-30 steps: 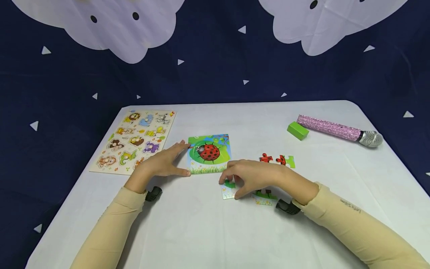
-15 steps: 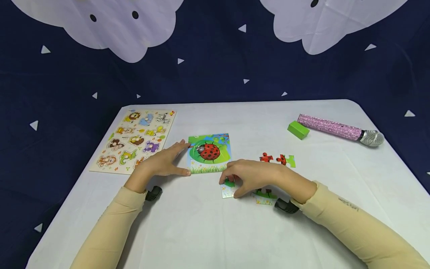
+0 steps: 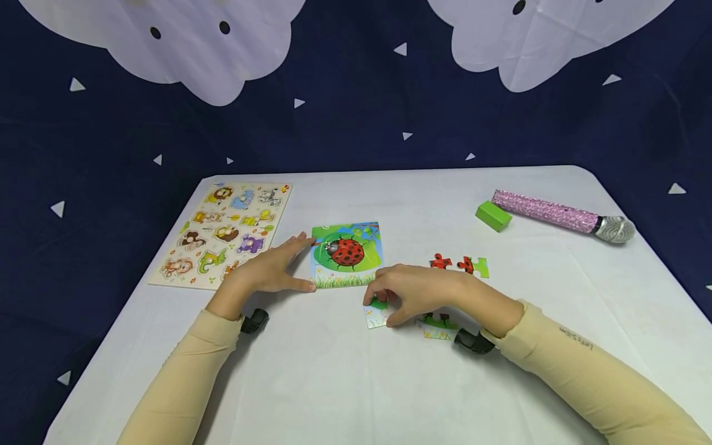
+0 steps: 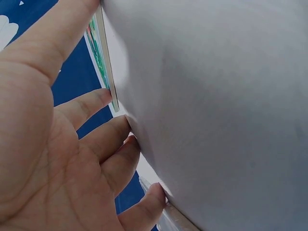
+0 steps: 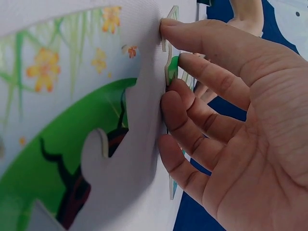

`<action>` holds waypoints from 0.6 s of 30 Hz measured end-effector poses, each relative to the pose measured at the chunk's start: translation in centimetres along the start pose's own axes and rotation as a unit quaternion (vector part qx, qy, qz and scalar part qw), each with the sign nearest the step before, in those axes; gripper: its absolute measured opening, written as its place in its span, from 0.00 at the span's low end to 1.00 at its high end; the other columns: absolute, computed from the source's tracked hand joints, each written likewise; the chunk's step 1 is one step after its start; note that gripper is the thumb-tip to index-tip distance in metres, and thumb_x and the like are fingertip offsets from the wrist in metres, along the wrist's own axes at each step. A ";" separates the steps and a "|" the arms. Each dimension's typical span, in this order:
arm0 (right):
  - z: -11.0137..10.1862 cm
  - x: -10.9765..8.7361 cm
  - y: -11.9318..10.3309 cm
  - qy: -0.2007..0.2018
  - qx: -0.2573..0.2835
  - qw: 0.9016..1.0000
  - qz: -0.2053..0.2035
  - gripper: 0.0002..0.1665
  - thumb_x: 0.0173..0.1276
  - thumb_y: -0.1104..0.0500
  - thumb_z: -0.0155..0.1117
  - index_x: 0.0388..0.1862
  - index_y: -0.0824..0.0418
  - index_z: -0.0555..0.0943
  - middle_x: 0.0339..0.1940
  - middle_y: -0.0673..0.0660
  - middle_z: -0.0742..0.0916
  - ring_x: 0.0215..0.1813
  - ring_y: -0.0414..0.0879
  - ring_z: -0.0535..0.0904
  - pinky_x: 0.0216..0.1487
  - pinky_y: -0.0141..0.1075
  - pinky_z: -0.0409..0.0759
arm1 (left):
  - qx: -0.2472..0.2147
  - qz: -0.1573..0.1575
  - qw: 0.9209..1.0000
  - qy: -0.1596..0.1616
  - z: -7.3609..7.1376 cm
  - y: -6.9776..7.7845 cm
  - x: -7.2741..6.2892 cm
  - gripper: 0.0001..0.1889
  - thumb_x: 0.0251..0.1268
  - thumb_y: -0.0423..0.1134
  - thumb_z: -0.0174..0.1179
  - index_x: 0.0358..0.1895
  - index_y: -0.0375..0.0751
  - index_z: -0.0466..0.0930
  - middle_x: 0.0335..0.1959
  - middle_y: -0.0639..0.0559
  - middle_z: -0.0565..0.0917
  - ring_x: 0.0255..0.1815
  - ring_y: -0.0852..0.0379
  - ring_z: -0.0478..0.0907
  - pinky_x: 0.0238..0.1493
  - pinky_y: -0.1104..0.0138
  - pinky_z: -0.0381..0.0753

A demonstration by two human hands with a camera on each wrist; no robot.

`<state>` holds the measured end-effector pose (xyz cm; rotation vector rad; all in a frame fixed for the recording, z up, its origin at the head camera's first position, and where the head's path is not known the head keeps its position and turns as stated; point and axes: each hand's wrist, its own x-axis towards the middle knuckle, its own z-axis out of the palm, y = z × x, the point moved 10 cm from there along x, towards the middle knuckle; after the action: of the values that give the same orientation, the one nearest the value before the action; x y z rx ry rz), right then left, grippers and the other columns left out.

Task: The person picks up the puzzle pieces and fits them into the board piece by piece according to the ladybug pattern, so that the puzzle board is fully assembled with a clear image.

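My left hand has its fingers spread at the left edge of a square ladybug picture board. In the left wrist view its index fingertip and thumb meet the board's thin side. With thumb and fingers my right hand pinches a jigsaw piece, white with a green patch, low over or on the cloth just below the board. Part of that piece shows in the right wrist view. Under my right wrist lies another jigsaw piece with grass, flowers and ladybug legs, partly hidden.
Behind my right forearm lie a red jigsaw piece and a red-and-green one. A wooden animal puzzle board is at the left. A green block and a pink glitter microphone lie at the back right.
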<state>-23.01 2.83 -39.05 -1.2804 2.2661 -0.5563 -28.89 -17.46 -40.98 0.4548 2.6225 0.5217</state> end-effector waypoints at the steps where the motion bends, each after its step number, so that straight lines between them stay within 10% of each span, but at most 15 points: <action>1: 0.0 0.0 0.0 0.000 -0.001 1.000 0.000 0.23 0.64 0.58 0.81 0.58 0.50 0.88 0.44 0.45 0.83 0.46 0.40 0.77 0.53 0.33 0.79 | 0.000 0.000 1.000 0.000 0.0 0.0 0.0 0.57 0.64 0.58 0.76 0.89 0.48 0.50 0.91 0.39 0.43 0.92 0.36 0.40 0.88 0.36 0.48; 18: -0.3 -0.3 0.4 0.003 -0.015 1.000 0.010 0.23 0.66 0.56 0.80 0.60 0.49 0.87 0.45 0.45 0.84 0.46 0.39 0.77 0.54 0.35 0.79 | -0.005 0.000 1.000 -0.001 0.0 -0.1 0.0 0.58 0.65 0.59 0.76 0.89 0.48 0.49 0.91 0.39 0.42 0.92 0.36 0.40 0.88 0.36 0.48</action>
<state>-23.29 3.36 -39.00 -1.2704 2.2976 -0.5222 -28.93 -17.50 -41.04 0.4525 2.6169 0.5343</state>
